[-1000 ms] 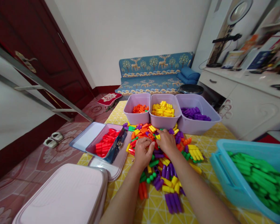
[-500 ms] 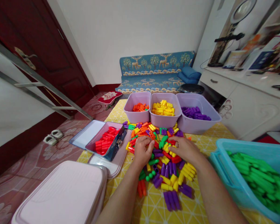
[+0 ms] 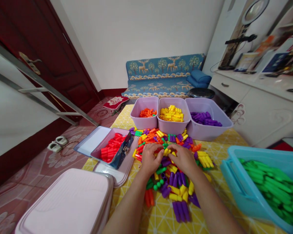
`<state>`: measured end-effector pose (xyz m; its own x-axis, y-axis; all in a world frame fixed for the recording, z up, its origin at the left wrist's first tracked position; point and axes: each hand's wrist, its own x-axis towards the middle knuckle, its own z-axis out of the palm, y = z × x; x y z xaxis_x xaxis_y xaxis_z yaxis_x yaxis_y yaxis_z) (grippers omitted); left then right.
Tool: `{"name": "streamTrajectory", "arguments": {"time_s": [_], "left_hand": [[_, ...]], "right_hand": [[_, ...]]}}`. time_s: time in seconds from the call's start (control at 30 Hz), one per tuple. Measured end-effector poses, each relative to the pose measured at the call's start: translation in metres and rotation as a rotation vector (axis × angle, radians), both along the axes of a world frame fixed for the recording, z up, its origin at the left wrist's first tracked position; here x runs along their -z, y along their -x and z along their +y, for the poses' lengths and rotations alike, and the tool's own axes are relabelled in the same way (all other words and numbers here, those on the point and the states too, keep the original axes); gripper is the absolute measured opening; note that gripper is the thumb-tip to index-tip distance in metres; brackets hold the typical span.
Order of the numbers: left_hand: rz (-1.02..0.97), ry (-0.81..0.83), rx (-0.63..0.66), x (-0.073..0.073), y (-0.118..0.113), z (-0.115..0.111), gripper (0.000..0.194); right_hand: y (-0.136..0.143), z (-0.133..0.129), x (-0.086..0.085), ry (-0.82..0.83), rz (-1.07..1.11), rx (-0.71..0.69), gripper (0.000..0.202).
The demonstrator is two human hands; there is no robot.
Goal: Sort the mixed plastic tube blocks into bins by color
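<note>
A heap of bullet-shaped plastic building pieces (image 3: pixel 177 178) in purple, yellow, green, orange and red covers the middle of the table. Over its centre, my right hand (image 3: pixel 184 158) closes thumb and fingers on a small yellow plastic piece (image 3: pixel 167 151). My left hand (image 3: pixel 150 159) is right beside it, fingers curled with the thumb close to the same piece; what its fingers hold is hidden. A joined row of yellow pieces (image 3: pixel 205 160) lies to the right of my right hand. Joined purple pieces (image 3: pixel 181 211) lie nearest me.
Three lilac bins hold orange (image 3: pixel 144 122), yellow (image 3: pixel 172 126) and purple pieces (image 3: pixel 207 131) at the back. An open box (image 3: pixel 117 161) of red pieces is left, a turquoise bin (image 3: pixel 244 195) of green pieces right. Pale lids (image 3: pixel 65 198) are stacked front left.
My right hand has moved left with yellow pieces, up to my left hand. A joined yellow row now shows on the right. My left hand has barely moved.
</note>
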<state>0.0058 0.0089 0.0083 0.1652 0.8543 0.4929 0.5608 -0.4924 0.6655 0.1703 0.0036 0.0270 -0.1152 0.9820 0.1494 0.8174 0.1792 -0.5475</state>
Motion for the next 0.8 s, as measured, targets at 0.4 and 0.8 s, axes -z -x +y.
{"name": "streamTrajectory", "arguments": {"time_s": [0.4,0.8], "left_hand": [[-0.034,0.057,0.046,0.001,0.003,0.002,0.017],[-0.115,0.048,0.03,-0.001,0.002,0.002,0.02]], "right_hand": [[0.005,0.004,0.021,0.115,0.719,-0.09,0.03],[-0.015,0.003,-0.003,0.141,0.49,-0.154,0.015]]}}
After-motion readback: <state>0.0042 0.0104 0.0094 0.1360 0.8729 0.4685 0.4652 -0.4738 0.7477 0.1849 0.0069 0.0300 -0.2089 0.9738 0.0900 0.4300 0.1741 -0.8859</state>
